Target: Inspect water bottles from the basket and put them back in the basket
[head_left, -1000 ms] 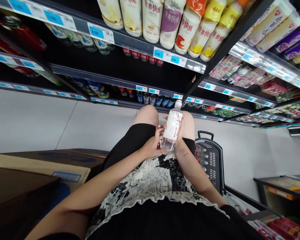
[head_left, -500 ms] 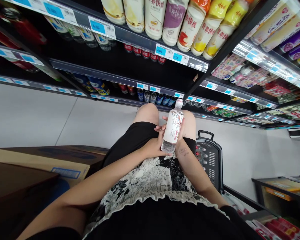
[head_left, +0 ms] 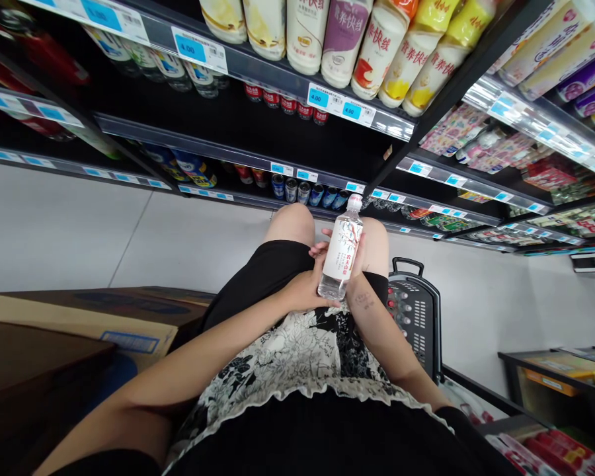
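Note:
A clear water bottle (head_left: pixel 342 248) with a white label and a whitish cap is held over my lap, its capped end pointing away from me. My left hand (head_left: pixel 305 291) closes on the bottle's lower left side, its thumb near the base. Around the right side and behind the bottle is my right hand (head_left: pixel 357 261), with some fingertips showing past the bottle's left edge. The bottle hides most of both hands' fingers. Below the hands lies my black-and-white patterned clothing (head_left: pixel 282 347).
Ahead stand shelves (head_left: pixel 258 152) with milk-drink bottles (head_left: pixel 344 43) above and drink cans (head_left: pixel 302 192) low down. A dark shopping basket (head_left: pixel 419 317) sits on the floor by my right leg. At left are cardboard boxes (head_left: pixel 143 330); another shelf unit (head_left: pixel 540 363) stands at right.
The bottle has shifted very slightly left and toward me in both hands. Its label has turned a little. Otherwise the scene is nearly the same.

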Action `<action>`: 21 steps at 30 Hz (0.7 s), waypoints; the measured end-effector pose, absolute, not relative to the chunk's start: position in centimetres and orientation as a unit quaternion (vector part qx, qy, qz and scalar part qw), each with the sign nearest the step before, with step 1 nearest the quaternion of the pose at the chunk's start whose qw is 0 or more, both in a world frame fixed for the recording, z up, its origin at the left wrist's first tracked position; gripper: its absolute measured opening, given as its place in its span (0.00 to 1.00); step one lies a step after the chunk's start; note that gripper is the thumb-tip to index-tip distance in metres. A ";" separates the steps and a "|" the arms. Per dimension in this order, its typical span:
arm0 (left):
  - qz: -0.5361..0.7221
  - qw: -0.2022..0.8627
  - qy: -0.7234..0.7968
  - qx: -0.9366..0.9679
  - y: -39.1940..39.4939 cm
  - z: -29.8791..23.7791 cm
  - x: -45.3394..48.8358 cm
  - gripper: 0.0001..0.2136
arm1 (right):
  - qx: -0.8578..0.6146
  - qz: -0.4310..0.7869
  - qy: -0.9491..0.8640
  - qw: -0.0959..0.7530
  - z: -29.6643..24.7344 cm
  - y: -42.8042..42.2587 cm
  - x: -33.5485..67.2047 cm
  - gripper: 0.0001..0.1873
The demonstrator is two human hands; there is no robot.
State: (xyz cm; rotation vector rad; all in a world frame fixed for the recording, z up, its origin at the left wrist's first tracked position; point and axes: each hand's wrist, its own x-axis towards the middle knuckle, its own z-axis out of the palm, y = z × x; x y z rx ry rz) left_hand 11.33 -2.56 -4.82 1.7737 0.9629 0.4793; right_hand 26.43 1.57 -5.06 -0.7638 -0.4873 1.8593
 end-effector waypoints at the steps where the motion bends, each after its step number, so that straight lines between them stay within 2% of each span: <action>1: 0.207 0.515 0.392 0.733 -2.4 -4.8 11.3 0.51 | -0.317 0.769 -0.199 0.518 -5.2 1.7 26.4 0.50; 4: 0.249 0.526 0.376 0.721 -2.2 -4.6 11.4 0.53 | -0.312 0.760 -0.187 0.539 -5.4 2.1 26.4 0.50; 6: 0.283 0.530 0.378 0.704 -2.3 -4.6 11.4 0.53 | -0.308 0.755 -0.183 0.549 -5.3 2.3 26.4 0.47; 10: 0.353 0.569 0.412 0.619 -2.4 -4.7 11.8 0.40 | -0.266 0.744 -0.146 0.596 -5.0 2.6 26.4 0.32; 12: 0.392 0.609 0.435 0.535 -1.9 -4.9 12.0 0.37 | -0.241 0.741 -0.133 0.612 -4.8 2.6 26.4 0.28; 15: 0.395 0.704 0.448 0.383 -0.6 -5.0 11.8 0.36 | -0.226 0.734 -0.165 0.619 -4.6 2.5 26.4 0.29; 21: 0.364 0.863 0.306 0.174 1.4 -4.7 9.4 0.23 | -0.216 0.732 -0.214 0.610 -5.3 2.5 26.9 0.24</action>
